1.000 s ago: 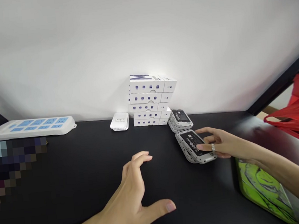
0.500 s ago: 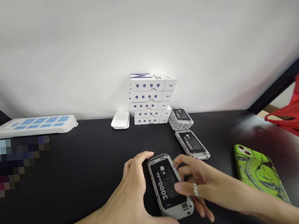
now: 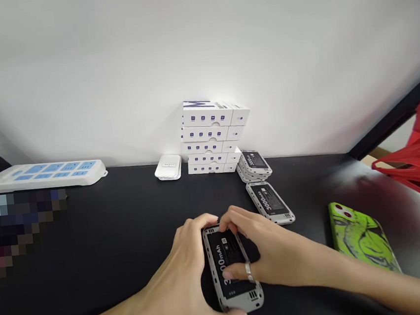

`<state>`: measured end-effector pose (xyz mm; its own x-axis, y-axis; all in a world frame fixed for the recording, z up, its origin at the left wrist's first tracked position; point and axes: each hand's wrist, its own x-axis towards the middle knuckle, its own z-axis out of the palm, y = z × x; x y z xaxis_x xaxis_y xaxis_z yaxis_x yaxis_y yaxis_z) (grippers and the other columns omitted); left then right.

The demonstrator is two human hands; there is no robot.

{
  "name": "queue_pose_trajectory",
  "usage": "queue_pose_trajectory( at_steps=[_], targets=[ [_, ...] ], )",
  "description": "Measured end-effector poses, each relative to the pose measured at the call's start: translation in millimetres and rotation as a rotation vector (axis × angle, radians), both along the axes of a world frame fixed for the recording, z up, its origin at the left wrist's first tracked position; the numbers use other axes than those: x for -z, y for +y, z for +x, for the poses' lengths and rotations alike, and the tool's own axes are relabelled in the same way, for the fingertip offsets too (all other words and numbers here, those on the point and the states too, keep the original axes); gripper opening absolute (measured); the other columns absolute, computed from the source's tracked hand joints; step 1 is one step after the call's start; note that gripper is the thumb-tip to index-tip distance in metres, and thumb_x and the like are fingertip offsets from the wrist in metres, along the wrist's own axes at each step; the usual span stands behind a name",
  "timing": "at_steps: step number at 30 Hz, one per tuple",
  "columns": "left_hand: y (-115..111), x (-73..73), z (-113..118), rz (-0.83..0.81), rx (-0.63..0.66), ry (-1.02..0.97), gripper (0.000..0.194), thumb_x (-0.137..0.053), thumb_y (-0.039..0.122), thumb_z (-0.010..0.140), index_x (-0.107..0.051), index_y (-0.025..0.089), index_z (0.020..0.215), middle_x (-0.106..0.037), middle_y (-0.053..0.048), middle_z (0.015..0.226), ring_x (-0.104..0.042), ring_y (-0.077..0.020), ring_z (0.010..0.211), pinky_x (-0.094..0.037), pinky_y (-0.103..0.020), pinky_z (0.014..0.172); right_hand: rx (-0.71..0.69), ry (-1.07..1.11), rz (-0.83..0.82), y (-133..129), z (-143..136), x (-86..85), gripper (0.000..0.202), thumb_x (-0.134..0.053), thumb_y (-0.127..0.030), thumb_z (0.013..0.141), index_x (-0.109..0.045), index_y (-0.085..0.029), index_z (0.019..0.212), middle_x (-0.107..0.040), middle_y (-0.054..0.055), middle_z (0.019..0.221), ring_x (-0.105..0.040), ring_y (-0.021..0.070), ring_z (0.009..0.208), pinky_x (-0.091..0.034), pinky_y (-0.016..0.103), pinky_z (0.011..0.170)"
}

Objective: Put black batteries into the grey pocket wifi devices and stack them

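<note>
A light grey device housing (image 3: 248, 302) with a black battery (image 3: 219, 260) marked 3000mAh lies on the black table in front of me. My left hand (image 3: 186, 273) spans its left side, index finger at the far end and thumb at the near end. From the right, my right hand (image 3: 274, 250) reaches over it. Its thumb presses on the battery's label and its curled fingers are at the battery's far end, covering part of the print. Just beyond the right hand lies a similar device with a battery (image 3: 272, 202).
Behind it is a stack of similar devices (image 3: 255, 163), beside several stacked white boxes (image 3: 208, 134). Further left are small white devices (image 3: 168, 167) and a white-and-blue power strip (image 3: 48, 175). At right lie a green phone (image 3: 364, 236) and a red bag (image 3: 413, 152).
My right hand has moved left from the housing's right edge to over the battery, its fingers now at the far end. The device has shifted slightly left; my left hand stays around it.
</note>
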<state>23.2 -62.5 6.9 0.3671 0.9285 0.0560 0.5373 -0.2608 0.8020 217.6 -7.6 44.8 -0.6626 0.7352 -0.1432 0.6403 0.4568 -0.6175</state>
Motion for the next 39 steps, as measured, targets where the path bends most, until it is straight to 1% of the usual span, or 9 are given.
queue_pose_trajectory(
  at_steps=[4,8,12,15,17,21,27,32,39],
  targets=[
    [-0.2,-1.3,3.2,-0.036,-0.093,-0.057,0.088,-0.081,0.024,0.049,-0.031,0.030,0.121,-0.044,-0.007,0.117,-0.053,-0.0338,0.107,-0.056,-0.049,0.079,0.066,-0.026,-0.081,2.6,-5.3,-13.3,0.043,-0.076,-0.040,0.066,-0.046,-0.024,0.091,-0.054,0.000,0.095,-0.054,0.0175,0.081,-0.046,0.029,0.065],
    [0.4,0.9,2.8,-0.042,-0.063,-0.094,0.089,-0.079,0.022,0.052,-0.027,0.031,0.124,-0.045,-0.006,0.118,-0.054,-0.0318,0.106,-0.054,-0.049,0.083,0.058,0.043,-0.097,-7.5,-3.2,-24.4,0.034,-0.071,-0.030,0.071,-0.047,-0.027,0.095,-0.056,-0.003,0.091,-0.054,0.0157,0.080,-0.045,0.027,0.066],
    [0.2,4.3,2.0,-0.037,-0.053,-0.112,0.091,-0.078,0.022,0.055,-0.023,0.030,0.127,-0.044,-0.008,0.122,-0.050,-0.0336,0.114,-0.050,-0.052,0.090,-0.001,0.248,-0.259,-9.1,4.6,-11.7,0.043,-0.060,-0.013,0.078,-0.047,-0.031,0.114,-0.059,-0.004,0.091,-0.060,0.0149,0.082,-0.048,0.028,0.073],
    [-1.2,5.9,3.0,-0.022,-0.119,-0.091,0.095,-0.080,0.023,0.055,-0.022,0.032,0.129,-0.039,-0.009,0.130,-0.045,-0.0349,0.122,-0.046,-0.055,0.096,0.063,0.520,-0.378,9.2,11.8,0.5,0.039,-0.058,-0.014,0.081,-0.043,-0.030,0.114,-0.058,-0.001,0.100,-0.062,0.0141,0.079,-0.047,0.026,0.065],
    [-2.2,6.2,3.6,-0.021,-0.141,-0.087,0.097,-0.080,0.024,0.056,-0.020,0.035,0.132,-0.036,-0.008,0.134,-0.041,-0.0352,0.126,-0.043,-0.057,0.100,0.163,0.509,-0.262,29.4,16.6,2.2,0.029,-0.061,-0.020,0.081,-0.048,-0.027,0.107,-0.058,-0.002,0.090,-0.058,0.0120,0.067,-0.042,0.025,0.057],
    [-3.2,5.6,3.8,-0.046,-0.136,-0.086,0.099,-0.080,0.025,0.057,-0.019,0.037,0.135,-0.034,-0.008,0.137,-0.038,-0.0361,0.129,-0.039,-0.060,0.103,0.266,0.107,0.006,69.0,20.0,-4.1,0.009,-0.056,-0.026,0.085,-0.062,-0.020,0.088,-0.051,-0.003,0.065,-0.045,0.0115,0.053,-0.039,0.028,0.054],
    [-3.2,5.0,3.5,-0.039,-0.120,-0.080,0.098,-0.079,0.022,0.058,-0.020,0.036,0.134,-0.034,-0.008,0.135,-0.043,-0.0338,0.124,-0.042,-0.058,0.102,0.211,-0.072,0.104,85.6,14.3,0.4,0.042,-0.076,-0.036,0.069,-0.061,-0.023,0.105,-0.054,0.007,0.107,-0.056,0.0201,0.082,-0.048,0.037,0.074],
    [-2.0,4.6,2.2,-0.009,-0.090,-0.027,0.100,-0.079,0.024,0.060,-0.015,0.037,0.135,-0.031,-0.008,0.136,-0.039,-0.0342,0.127,-0.040,-0.059,0.105,0.142,-0.204,0.299,80.8,13.3,10.1,0.042,-0.066,-0.036,0.081,-0.056,-0.025,0.120,-0.051,0.010,0.120,-0.046,0.0301,0.119,-0.043,0.046,0.098],
    [1.0,6.2,-1.1,0.018,-0.031,0.035,0.099,-0.078,0.029,0.063,-0.011,0.035,0.136,-0.027,-0.009,0.138,-0.037,-0.0354,0.129,-0.039,-0.062,0.107,-0.005,-0.358,0.647,79.8,12.2,19.4,0.051,-0.057,-0.042,0.091,-0.051,-0.022,0.137,-0.057,0.014,0.120,-0.048,0.0352,0.111,-0.044,0.055,0.097]
  ],
)
